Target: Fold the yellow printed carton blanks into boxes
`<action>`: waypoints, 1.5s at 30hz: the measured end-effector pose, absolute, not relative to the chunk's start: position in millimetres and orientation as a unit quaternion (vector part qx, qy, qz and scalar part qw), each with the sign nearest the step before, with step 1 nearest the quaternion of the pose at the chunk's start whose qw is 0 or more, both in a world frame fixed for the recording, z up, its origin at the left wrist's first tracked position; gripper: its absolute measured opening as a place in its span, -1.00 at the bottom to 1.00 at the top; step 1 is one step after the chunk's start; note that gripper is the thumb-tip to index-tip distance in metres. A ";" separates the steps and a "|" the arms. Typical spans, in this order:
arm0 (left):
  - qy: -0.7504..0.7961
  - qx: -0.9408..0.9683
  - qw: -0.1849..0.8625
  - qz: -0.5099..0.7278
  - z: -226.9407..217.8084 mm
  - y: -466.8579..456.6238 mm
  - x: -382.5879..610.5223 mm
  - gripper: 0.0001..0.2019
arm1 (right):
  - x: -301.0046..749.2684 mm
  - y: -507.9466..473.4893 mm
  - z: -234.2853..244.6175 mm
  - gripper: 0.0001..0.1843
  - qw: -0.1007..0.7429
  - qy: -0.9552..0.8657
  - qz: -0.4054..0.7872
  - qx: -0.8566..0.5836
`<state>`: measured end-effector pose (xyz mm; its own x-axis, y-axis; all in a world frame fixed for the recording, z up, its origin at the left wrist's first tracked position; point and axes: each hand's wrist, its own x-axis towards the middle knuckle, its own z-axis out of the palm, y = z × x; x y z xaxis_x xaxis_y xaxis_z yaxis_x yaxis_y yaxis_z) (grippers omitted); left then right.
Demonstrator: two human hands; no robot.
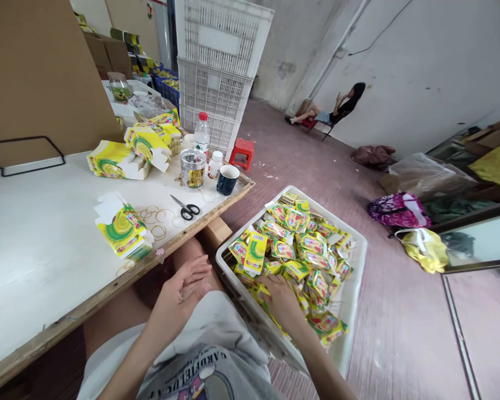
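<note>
My left hand (191,280) hovers above my lap near the table's edge. Its fingers are stretched out, the thumb lies apart from them, and nothing shows in it. In the white plastic basket (360,278) at my right, my right hand (280,297) rests on the near side of a heap of yellow-green packets (312,258). Its fingers are spread over the packets, with the tips partly out of sight. A small yellow box (256,251) lies on the heap just beyond these fingers. On the table, a stack of flattened yellow cartons (123,229) sits near the front edge.
Scissors (187,210), rubber bands (154,215), a dark mug (228,180), a jar (193,168) and a bottle (201,133) are on the white table (37,233). White crates (216,72) stand behind, near a red stool (242,153). A person (337,108) sits by the wall.
</note>
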<state>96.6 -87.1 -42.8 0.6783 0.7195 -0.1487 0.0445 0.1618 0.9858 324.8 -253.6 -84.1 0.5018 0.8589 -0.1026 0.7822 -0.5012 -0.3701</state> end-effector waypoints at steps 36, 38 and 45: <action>0.152 0.859 0.080 0.482 -29.7 -60.0 42.0 -0.62 | 225.2 -156.1 -46.1 -0.40 0.612 -0.306 0.409 -0.603; 0.068 0.875 0.151 0.454 -38.1 -75.6 52.2 -0.58 | 226.0 -153.9 -45.2 -0.54 0.626 -0.279 0.432 -0.586; 0.294 0.522 0.687 0.411 -52.7 -90.7 70.7 -0.53 | 223.2 -166.9 -57.1 -0.54 0.645 -0.227 0.485 -0.545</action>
